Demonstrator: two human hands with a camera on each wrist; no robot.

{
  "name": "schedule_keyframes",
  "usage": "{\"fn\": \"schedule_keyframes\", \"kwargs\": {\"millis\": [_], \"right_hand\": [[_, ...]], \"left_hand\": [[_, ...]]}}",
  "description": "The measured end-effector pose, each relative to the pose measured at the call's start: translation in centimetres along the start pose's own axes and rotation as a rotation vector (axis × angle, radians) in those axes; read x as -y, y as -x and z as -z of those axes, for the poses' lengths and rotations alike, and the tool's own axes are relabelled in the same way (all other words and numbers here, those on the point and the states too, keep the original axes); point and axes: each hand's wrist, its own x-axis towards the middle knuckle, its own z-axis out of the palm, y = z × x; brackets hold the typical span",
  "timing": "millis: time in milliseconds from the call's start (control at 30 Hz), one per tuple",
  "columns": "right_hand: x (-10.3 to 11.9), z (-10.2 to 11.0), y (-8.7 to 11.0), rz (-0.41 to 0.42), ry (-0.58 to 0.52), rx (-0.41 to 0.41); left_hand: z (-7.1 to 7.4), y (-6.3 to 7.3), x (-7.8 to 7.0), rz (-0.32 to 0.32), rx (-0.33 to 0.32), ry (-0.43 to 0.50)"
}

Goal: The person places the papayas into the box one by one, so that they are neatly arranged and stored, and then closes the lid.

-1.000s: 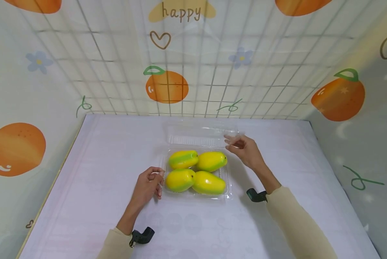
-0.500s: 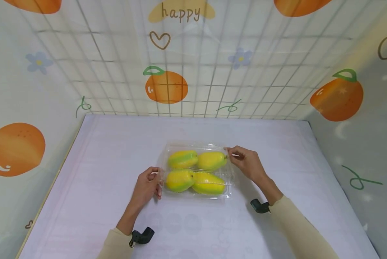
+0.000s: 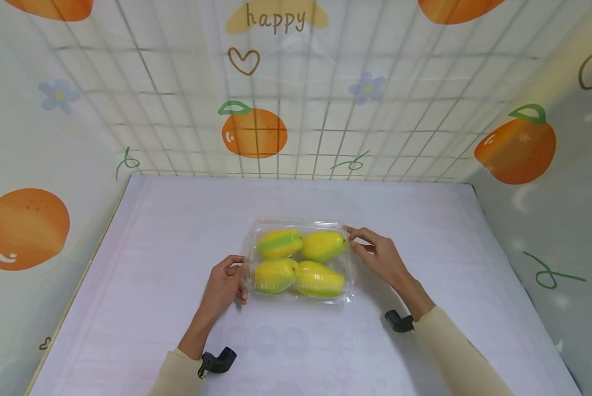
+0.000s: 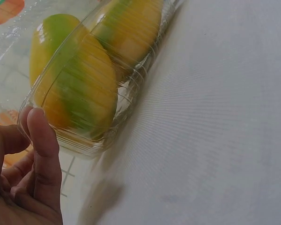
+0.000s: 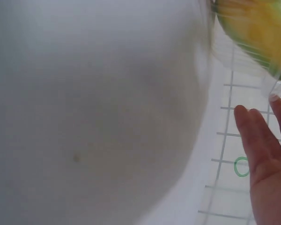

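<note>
A clear plastic clamshell container [image 3: 303, 301] sits on the table with its lid lying down over several yellow-green mangoes [image 3: 320, 279]. At its left side, my left hand [image 3: 223, 283] pinches the rim near a corner; the left wrist view shows the fingertips [image 4: 37, 115] on that rim, beside a mango [image 4: 75, 77] seen through ribbed plastic. My right hand [image 3: 382, 256] is at the far right corner, its index finger reaching the lid edge. In the right wrist view the right hand [image 5: 267, 164] has fairly straight fingers, with a fingertip at the container's corner.
The pale table [image 3: 177, 220] extends around the container. Behind it stands a grid-patterned backdrop [image 3: 315, 110] printed with oranges, and side panels rise at left and right. A dark wrist camera [image 3: 219, 360] sits on the left wrist and another wrist camera [image 3: 398, 320] on the right.
The lid swung from standing open at the back to lying over the mangoes. My right hand came toward me with it, then its fingers straightened at the corner. My left hand stayed put.
</note>
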Motion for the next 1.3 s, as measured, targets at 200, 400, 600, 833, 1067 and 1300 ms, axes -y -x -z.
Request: {"fn": "schedule_keyframes", "kwargs": {"millis": [200, 400, 600, 833, 1067, 1300], "right_hand": [[0.1, -0.1, 0.7, -0.046, -0.071, 0.041], [0.3, -0.1, 1.2, -0.173, -0.172, 0.092], [0.9, 0.0, 1.4, -0.38, -0.322, 0.158], [1.3, -0.1, 1.4, -0.474, -0.501, 0.152], [1.2, -0.3, 1.6, -0.461, -0.525, 0.14], [1.5, -0.5, 1.6, -0.458, -0.509, 0.128]], "left_hand": [[0.0, -0.1, 0.2, 0.002, -0.005, -0.011], [-0.1, 0.0, 0.1, -0.007, 0.002, -0.006], [-0.1, 0.0, 0.0, -0.009, 0.01, 0.007], [-0.2, 0.0, 0.1, -0.012, 0.026, 0.029], [-0.1, 0.0, 0.5, -0.015, 0.014, 0.029], [0.6, 1.9, -0.3, 0.037, 0.094, 0.04]]}}
